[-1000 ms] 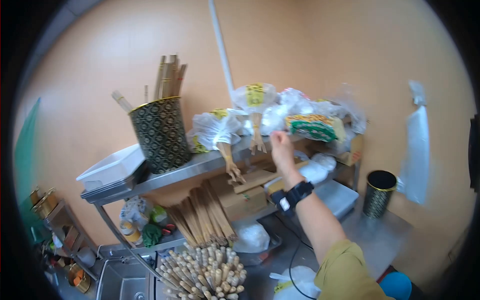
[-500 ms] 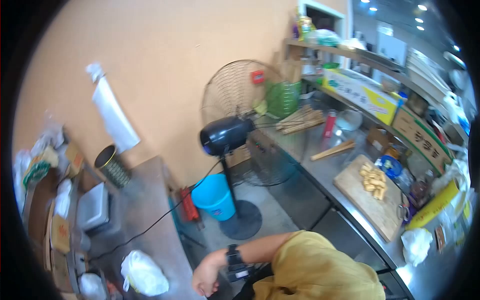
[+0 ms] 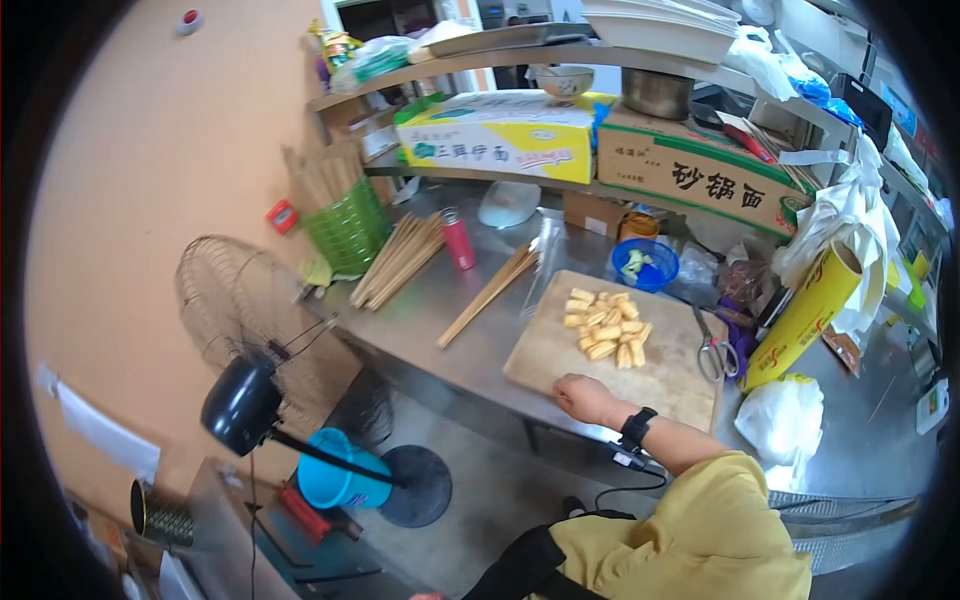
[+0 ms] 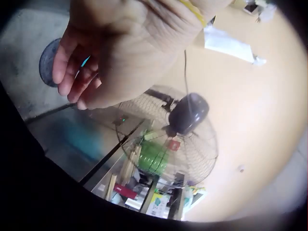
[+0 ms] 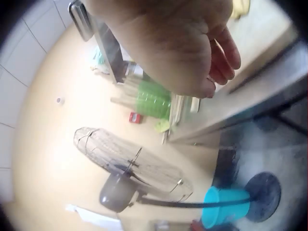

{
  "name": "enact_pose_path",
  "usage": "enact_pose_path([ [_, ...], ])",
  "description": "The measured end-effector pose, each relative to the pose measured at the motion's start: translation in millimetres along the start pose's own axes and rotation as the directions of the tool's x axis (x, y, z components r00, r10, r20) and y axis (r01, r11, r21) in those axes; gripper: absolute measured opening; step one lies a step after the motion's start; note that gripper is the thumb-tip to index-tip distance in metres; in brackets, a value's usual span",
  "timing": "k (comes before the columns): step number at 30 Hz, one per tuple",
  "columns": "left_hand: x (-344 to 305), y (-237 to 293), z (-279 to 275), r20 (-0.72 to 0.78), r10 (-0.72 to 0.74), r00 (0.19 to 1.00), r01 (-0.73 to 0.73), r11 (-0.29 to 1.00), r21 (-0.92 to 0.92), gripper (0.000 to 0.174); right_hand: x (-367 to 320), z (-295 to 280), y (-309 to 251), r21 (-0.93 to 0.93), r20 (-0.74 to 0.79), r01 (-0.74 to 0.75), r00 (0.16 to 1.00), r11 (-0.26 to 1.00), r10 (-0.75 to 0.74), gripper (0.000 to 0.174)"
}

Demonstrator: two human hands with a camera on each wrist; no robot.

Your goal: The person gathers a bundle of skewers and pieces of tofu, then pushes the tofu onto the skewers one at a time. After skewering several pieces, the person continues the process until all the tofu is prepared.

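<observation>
My right hand (image 3: 588,399) hangs over the front edge of a wooden cutting board (image 3: 540,345), its fingers loosely curled. In the right wrist view this hand (image 5: 178,48) holds nothing. A pile of golden, short-cut food pieces (image 3: 605,328) lies on the board. Scissors (image 3: 712,352) rest at the board's right side. Only a sliver of my left hand (image 3: 428,596) shows at the head view's bottom edge. The left wrist view has that hand (image 4: 120,57) with relaxed, bent fingers and nothing in them, in front of the floor and a fan.
A standing fan (image 3: 240,400) and a blue bucket (image 3: 340,475) are at the left. Wooden sticks (image 3: 400,262), a red can (image 3: 457,240), a green basket (image 3: 347,228) and a blue basket (image 3: 645,265) sit on the steel counter. A yellow roll (image 3: 805,315) leans beside a white bag (image 3: 782,420).
The view has turned right from the stick-laden shelf, past the fan, to the counter. My right hand has come down from the shelf, swung across and now hangs by the cutting board.
</observation>
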State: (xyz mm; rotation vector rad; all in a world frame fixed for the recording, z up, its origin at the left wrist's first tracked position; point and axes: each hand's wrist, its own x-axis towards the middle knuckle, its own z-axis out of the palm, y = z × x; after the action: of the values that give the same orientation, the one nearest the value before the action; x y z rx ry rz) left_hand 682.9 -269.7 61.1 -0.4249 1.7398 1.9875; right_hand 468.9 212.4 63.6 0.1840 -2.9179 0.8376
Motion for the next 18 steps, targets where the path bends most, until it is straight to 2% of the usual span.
enact_pose_path([
  [1, 30, 21, 26, -0.007, -0.021, 1.000, 0.021, 0.996, 0.087, 0.012, -2, -14, 25, -0.015, -0.010, -0.007, 1.000, 1.000, 0.007, 0.016],
  [2, 56, 35, 45, -0.021, -0.043, 0.999, 0.046, 0.984, 0.171, 0.014, -7, -24, 47, -0.064, 0.068, -0.044, 0.997, 0.997, 0.048, 0.015],
  [4, 150, 31, 46, 0.057, -0.147, 0.987, 0.126, 0.952, 0.277, 0.025, -19, -40, 80, -0.167, 0.218, -0.097, 0.967, 0.981, 0.133, 0.013],
  [5, 190, 32, 53, 0.151, -0.064, 0.986, 0.017, 0.956, 0.294, 0.020, -30, -46, 92, -0.140, 0.185, -0.067, 0.978, 0.988, 0.092, 0.011],
  [6, 221, 54, 83, 0.244, 0.020, 0.970, -0.093, 0.952, 0.290, 0.016, -45, -47, 104, -0.121, 0.156, -0.031, 0.986, 0.992, 0.050, 0.009],
  [8, 270, 98, 143, 0.283, 0.096, 0.954, -0.191, 0.923, 0.333, 0.010, -81, -37, 132, -0.038, 0.086, 0.006, 0.996, 0.999, -0.003, 0.010],
  [10, 327, 127, 193, 0.356, 0.107, 0.928, -0.242, 0.901, 0.361, 0.010, -107, -55, 112, -0.051, 0.023, -0.009, 1.000, 0.999, 0.011, 0.023],
  [11, 361, 134, 214, 0.421, 0.149, 0.895, -0.299, 0.900, 0.318, 0.011, -118, -59, 104, -0.059, -0.007, -0.048, 0.999, 0.997, 0.048, 0.028],
  [12, 389, 146, 239, 0.425, 0.178, 0.888, -0.364, 0.836, 0.411, 0.013, -131, -60, 95, -0.064, -0.039, -0.095, 0.995, 0.993, 0.093, 0.033],
  [14, 456, 149, 284, 0.408, 0.325, 0.853, -0.506, 0.705, 0.496, 0.013, -164, -54, 84, -0.059, -0.067, -0.220, 0.974, 0.974, 0.216, 0.041],
  [16, 507, 154, 328, 0.448, 0.495, 0.745, -0.665, 0.487, 0.567, 0.014, -199, -51, 74, -0.051, -0.071, -0.367, 0.929, 0.929, 0.363, 0.047],
  [18, 549, 157, 356, 0.527, 0.456, 0.717, -0.691, 0.366, 0.623, 0.016, -228, -49, 63, -0.034, -0.134, -0.502, 0.859, 0.864, 0.494, 0.039],
])
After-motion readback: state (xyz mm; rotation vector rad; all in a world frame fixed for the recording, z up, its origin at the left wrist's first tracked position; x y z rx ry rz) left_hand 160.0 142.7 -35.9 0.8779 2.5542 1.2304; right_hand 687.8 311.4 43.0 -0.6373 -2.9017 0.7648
